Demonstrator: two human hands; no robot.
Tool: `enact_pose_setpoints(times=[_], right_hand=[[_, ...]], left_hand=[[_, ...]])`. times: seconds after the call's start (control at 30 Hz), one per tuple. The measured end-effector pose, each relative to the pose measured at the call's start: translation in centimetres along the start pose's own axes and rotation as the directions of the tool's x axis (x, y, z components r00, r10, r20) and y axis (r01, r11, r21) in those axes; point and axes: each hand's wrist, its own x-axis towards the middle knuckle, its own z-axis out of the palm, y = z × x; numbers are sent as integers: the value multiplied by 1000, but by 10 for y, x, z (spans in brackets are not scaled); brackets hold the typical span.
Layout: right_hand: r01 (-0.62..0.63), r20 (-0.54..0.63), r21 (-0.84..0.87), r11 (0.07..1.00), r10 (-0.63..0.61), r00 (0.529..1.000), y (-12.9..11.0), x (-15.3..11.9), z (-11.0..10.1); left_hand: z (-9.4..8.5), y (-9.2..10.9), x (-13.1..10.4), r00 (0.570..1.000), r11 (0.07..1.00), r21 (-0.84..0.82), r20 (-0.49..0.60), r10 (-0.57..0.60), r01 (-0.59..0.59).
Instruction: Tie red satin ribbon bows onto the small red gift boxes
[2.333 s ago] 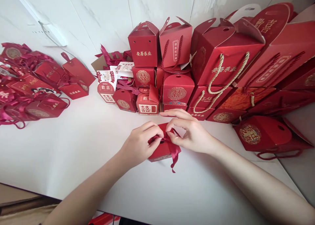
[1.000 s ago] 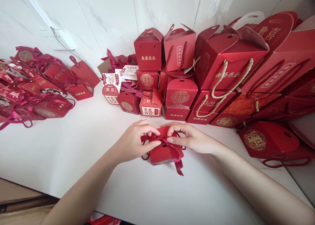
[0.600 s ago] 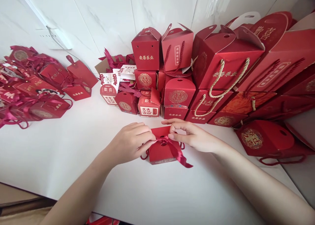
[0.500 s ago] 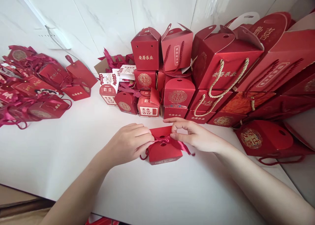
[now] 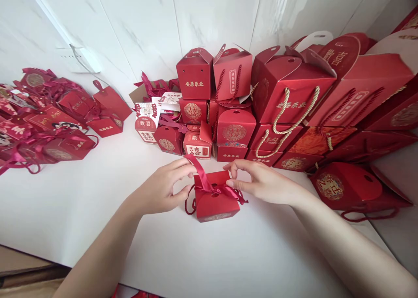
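Observation:
A small red gift box [image 5: 217, 209] with a gold emblem stands on the white table between my hands. A dark pink satin ribbon [image 5: 204, 178] is knotted across its top, with one tail rising to the upper left and the rest trailing right. My left hand [image 5: 170, 185] is open at the box's left side, thumb and fingers apart, close to the raised tail. On the other side, my right hand [image 5: 254, 180] has its thumb and a bent finger close together at the ribbon by the box's upper right corner. A dark red cord handle [image 5: 189, 204] hangs on the box's left side.
Stacked red gift boxes [image 5: 237, 128] line the tiled wall [image 5: 215, 15] behind, with larger boxes [image 5: 290, 85] at right. A ribboned pile of boxes [image 5: 72, 145] lies at left. Another red box [image 5: 346, 187] lies near my right forearm. The white table [image 5: 196, 259] extends towards me.
My left hand has opened from a pinch at the knot and drawn slightly left. A ribbon tail now stands up beside it. My right hand stays near the box's right side.

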Motion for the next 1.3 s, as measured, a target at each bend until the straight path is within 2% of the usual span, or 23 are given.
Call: enact_pose_setpoints(times=[0.1, 0.2, 0.27, 0.33, 0.4, 0.5, 0.67, 0.8, 0.93, 1.0, 1.1, 1.2, 1.3], right_hand=[[46, -50, 16, 999, -45, 998, 1, -1, -2], [161, -30, 17, 987, -160, 987, -2, -1, -1], [213, -28, 6, 977, -213, 977, -4, 0, -1], [234, -42, 9, 972, -233, 972, -5, 1, 1], [229, -40, 31, 973, -228, 973, -4, 2, 2], [202, 1, 54, 978, -202, 979, 0, 3, 5], [179, 52, 57, 982, -182, 982, 1, 4, 6], [175, 65, 128, 976, -184, 981, -3, 5, 5], [133, 41, 253, 958, -148, 988, -1, 6, 8], [101, 56, 277, 955, -121, 991, 3, 8, 10], [91, 72, 280, 956, -116, 991, 8, 10, 13], [155, 43, 237, 959, -170, 985, 8, 11, 13], [214, 50, 189, 958, -227, 973, 8, 12, 10]], left_hand=[[1, 7, 1, 995, 986, -133, -36, 92, -96], [-4, 17, -2, 948, 913, -325, 115, 296, -246], [-7, 20, -5, 922, 868, -433, 177, 344, -241], [-9, 18, -6, 961, 900, -394, 116, 250, -187], [-6, 13, -4, 993, 960, -261, 35, 117, -104], [0, 5, -1, 999, 992, -130, 38, 8, -3], [7, 4, 2, 998, 993, -96, 32, -60, 63], [17, 4, 9, 998, 964, -259, 49, -48, 59], [30, 2, 17, 997, 924, -381, -80, -12, -20], [34, 3, 19, 994, 934, -356, -96, -60, 22], [35, 7, 19, 987, 960, -247, -61, -151, 132], [34, 10, 18, 982, 968, -178, -30, -188, 180], [34, 9, 18, 981, 962, -200, -9, -192, 186]])
